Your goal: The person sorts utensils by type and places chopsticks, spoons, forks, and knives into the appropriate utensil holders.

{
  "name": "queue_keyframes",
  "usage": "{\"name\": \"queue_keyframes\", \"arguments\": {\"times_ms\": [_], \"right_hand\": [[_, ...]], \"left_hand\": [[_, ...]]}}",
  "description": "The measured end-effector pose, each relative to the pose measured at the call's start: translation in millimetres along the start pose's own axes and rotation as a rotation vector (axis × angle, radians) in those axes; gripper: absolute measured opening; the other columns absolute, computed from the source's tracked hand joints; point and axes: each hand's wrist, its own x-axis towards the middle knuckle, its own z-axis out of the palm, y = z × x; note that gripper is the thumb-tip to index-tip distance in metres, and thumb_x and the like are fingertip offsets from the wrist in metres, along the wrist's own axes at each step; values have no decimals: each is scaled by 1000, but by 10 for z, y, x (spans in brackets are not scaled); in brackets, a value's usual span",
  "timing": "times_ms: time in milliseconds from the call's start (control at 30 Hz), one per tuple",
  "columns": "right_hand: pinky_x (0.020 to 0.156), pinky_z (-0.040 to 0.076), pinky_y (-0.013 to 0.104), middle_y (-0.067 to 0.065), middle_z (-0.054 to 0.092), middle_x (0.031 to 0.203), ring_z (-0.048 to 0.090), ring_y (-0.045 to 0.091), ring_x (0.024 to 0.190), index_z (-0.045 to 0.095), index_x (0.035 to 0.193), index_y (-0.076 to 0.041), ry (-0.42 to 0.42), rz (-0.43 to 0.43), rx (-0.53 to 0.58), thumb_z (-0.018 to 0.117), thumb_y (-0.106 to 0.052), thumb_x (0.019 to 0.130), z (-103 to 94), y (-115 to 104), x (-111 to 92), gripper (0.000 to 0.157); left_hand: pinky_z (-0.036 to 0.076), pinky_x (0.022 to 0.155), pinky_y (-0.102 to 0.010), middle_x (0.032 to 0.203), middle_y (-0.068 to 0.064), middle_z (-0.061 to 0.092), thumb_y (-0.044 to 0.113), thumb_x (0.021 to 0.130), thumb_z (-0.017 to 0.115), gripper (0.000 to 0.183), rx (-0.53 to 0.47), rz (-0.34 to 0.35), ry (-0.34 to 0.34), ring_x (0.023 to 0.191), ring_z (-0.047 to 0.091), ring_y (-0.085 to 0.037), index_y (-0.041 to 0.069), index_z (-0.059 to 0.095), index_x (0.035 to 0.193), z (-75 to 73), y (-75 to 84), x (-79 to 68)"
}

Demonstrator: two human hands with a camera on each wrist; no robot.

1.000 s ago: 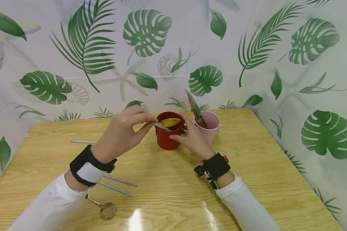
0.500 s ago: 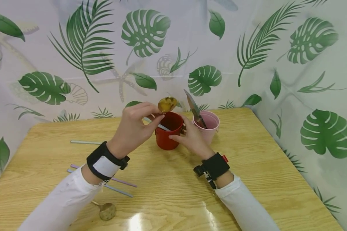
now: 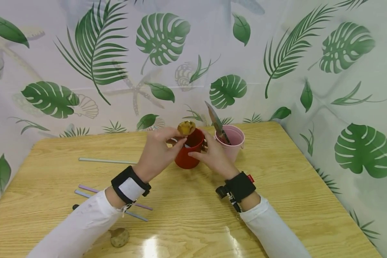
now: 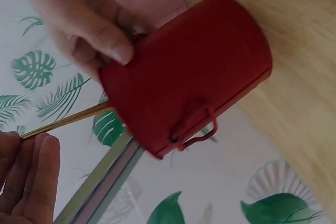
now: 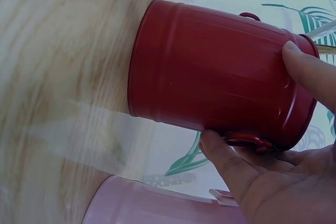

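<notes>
My left hand [image 3: 161, 148] pinches a gold spoon [image 3: 186, 128] between thumb and fingers, with its bowl up. In the left wrist view the spoon's thin handle [image 4: 79, 116] runs from the fingertips into the mouth of a small red bucket [image 3: 187, 160]. The bucket stands upright on the table. My right hand [image 3: 214, 154] holds it by the right side, the thumb [image 5: 310, 72] on the wall near the rim and the fingers around by the small side handle. Pale flat-sided sticks [image 4: 107, 177] stick out of the same mouth.
Right behind my right hand stands a pink bucket [image 3: 233, 148] with a knife [image 3: 215, 118] leaning in it, blade up. Pale green [image 3: 104, 160], purple [image 3: 89, 188] and blue sticks [image 3: 137, 216] lie at left. A spoon with a round bowl [image 3: 119, 237] lies partly under my left sleeve.
My left hand lifted the spoon's bowl out of the red bucket, then turned it bowl up and moved right and down, so the handle now enters the bucket. The right hand stayed put.
</notes>
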Motion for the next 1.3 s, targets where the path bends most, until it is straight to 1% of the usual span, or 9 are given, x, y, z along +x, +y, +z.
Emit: {"name": "queue_keyframes", "arguments": {"times_ms": [300,367,533,633,733,867,1000,1167,1300], "right_hand": [[104,47,49,13,53,141,51,25,127,34,149,-8,8,-2,-6,77,-20,84,0,0,-10,78],[104,47,49,13,53,140,51,25,127,35,148,-8,10,-9,2,77,-19,84,0,0,-9,77],[104,47,50,13,53,140,51,25,127,36,147,-8,8,-14,14,78,-16,84,2,5,-11,76],[104,48,50,13,53,140,51,25,127,36,147,-8,7,-11,10,77,-17,84,6,14,-15,76],[104,48,50,13,53,140,51,26,127,36,147,-7,7,-8,8,77,-17,84,11,22,-19,76],[103,48,49,13,54,140,52,26,127,36,147,-7,8,-10,6,77,-17,84,18,26,-18,76],[103,48,50,13,54,139,52,25,126,36,147,-7,10,-24,15,78,-16,84,16,19,-15,76],[102,48,50,13,54,140,52,26,126,36,147,-7,9,-30,26,78,-15,84,8,8,-13,77],[102,49,50,14,53,140,52,26,125,35,148,-6,3,-32,33,77,-15,84,6,7,-6,77]], "left_hand": [[61,56,-37,80,-10,75,-2,80,76,10,11,-38,-38,67,63,-15,1,75,90,149,-138,-162],[61,58,-35,84,-10,76,-1,81,75,12,18,-45,-53,69,64,-15,2,75,93,175,-159,-191],[63,67,-35,97,-11,78,-1,83,74,23,28,-76,-80,79,67,-16,4,76,105,226,-204,-243],[63,70,-35,99,-11,78,0,83,73,23,49,-88,-89,81,68,-17,5,76,106,253,-232,-260],[63,65,-35,94,-13,78,2,84,73,19,66,-95,-96,76,68,-17,3,75,102,275,-263,-272],[62,59,-34,88,-13,78,5,84,74,16,73,-118,-92,69,66,-17,1,75,99,289,-288,-281],[59,57,-32,85,-11,77,7,83,74,17,65,-144,-81,66,63,-15,1,75,99,292,-294,-278],[58,55,-32,85,-11,76,7,83,75,21,27,-138,-69,65,61,-16,1,73,103,264,-283,-280],[57,53,-31,87,-10,74,7,82,75,26,29,-138,-58,62,61,-14,2,71,107,214,-271,-286]]}}
